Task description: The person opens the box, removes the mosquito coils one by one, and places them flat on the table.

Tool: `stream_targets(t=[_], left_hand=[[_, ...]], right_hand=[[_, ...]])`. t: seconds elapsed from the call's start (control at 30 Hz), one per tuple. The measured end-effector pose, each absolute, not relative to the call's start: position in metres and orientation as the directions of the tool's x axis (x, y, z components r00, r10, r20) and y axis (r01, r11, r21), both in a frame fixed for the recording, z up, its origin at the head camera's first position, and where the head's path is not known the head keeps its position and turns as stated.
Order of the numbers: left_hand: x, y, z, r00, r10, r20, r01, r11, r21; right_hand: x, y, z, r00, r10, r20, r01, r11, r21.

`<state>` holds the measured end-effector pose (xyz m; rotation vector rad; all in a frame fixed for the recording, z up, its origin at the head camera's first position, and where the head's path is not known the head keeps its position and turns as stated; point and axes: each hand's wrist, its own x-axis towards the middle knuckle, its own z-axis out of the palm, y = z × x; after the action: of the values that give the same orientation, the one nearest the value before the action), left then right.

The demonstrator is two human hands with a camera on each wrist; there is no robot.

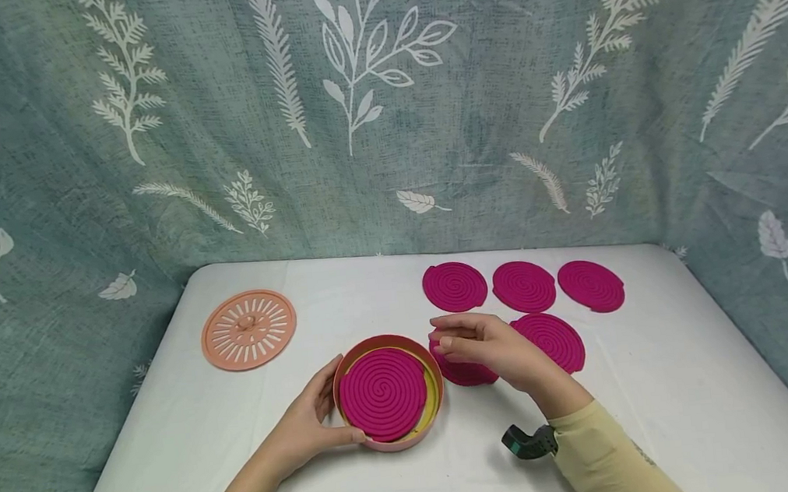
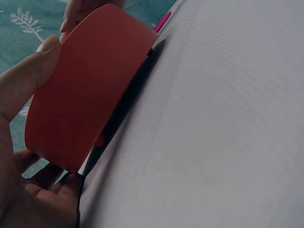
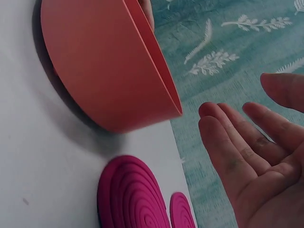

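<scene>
A round coral container [image 1: 397, 443] stands on the white table, with a magenta mosquito coil [image 1: 384, 395] lying in it over a yellow inside. My left hand [image 1: 303, 427] grips the container's left side, thumb at the near rim and fingers round the far side; in the left wrist view the thumb lies on its coral wall [image 2: 90, 85]. To the right of the container, my right hand [image 1: 487, 347] hovers above another coil [image 1: 472, 373] and partly hides it. In the right wrist view that hand [image 3: 256, 161] has loosely extended fingers and holds nothing.
Three coils lie in a back row: left [image 1: 455, 287], middle [image 1: 524, 287] and right [image 1: 591, 286]. Another coil [image 1: 552, 343] lies just right of my right hand. The slotted coral lid [image 1: 235, 354] rests at the back left. A patterned curtain [image 1: 372, 162] hangs behind the table.
</scene>
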<state>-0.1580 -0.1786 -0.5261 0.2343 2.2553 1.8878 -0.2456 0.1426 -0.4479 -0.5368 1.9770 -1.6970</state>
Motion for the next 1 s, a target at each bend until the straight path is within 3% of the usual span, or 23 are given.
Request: stream_targets(t=[0.37,1.0], left_hand=[[-0.157,-0.179,-0.525,-0.971,0.234,-0.049,-0.005,0.185,0.983],[-0.158,-0.18,-0.523,-0.964,0.259,-0.055,-0.011,0.168,0.986]], right_hand=[[-0.242,0.116,-0.445,-0.769,-0.621,-0.148,-0.078,0.321,-0.944],[-0.24,0.08,-0.445,-0.675,-0.722,-0.15,-0.302,0.456,-0.837]])
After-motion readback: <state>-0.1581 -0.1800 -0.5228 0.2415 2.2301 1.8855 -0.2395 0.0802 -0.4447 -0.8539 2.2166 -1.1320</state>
